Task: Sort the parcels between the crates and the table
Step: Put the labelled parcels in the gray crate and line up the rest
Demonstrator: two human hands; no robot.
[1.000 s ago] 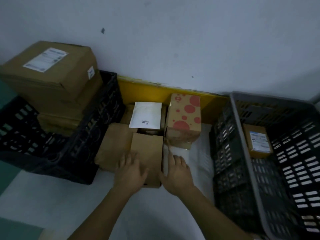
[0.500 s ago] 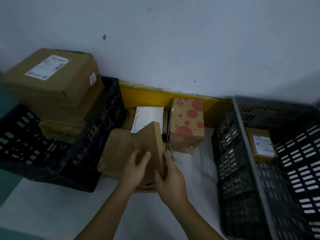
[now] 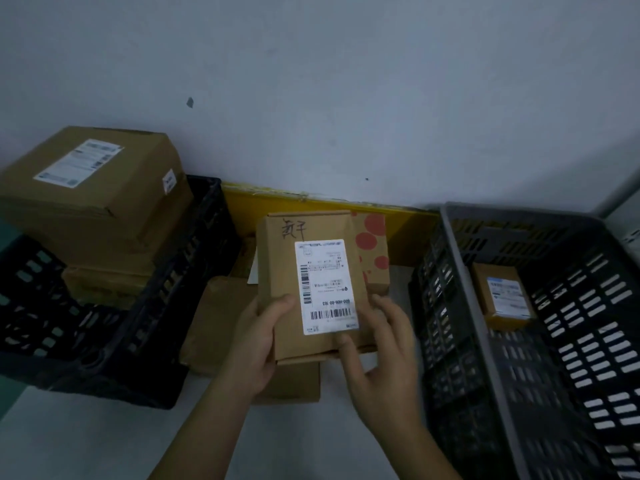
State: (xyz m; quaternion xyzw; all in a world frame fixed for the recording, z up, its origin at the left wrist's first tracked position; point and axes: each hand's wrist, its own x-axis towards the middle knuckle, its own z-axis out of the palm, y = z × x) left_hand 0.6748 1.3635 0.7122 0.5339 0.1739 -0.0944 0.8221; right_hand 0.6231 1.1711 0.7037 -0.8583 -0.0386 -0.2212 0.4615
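Note:
A small brown parcel [image 3: 280,271] with a white shipping label and black handwriting is held up between both hands, label side facing me. My left hand [image 3: 258,341] grips its left lower edge, thumb on the front. My right hand [image 3: 384,358] holds its right lower corner, thumb below the label. Under it on the white table [image 3: 86,438] lie flat brown parcels [image 3: 218,317] and a red-dotted box [image 3: 372,251]. A black crate [image 3: 166,306] on the left holds large brown boxes [image 3: 100,195]. A grey crate [image 3: 485,306] on the right holds one small labelled parcel [image 3: 505,292].
A yellow board [image 3: 311,206] runs along the grey wall behind the parcels. The two crates flank the pile closely on either side. A white envelope [image 3: 252,275] peeks out behind the held parcel.
The parcel lay flat under both hands, was tipped up on edge, and is now lifted and turned so its label faces me.

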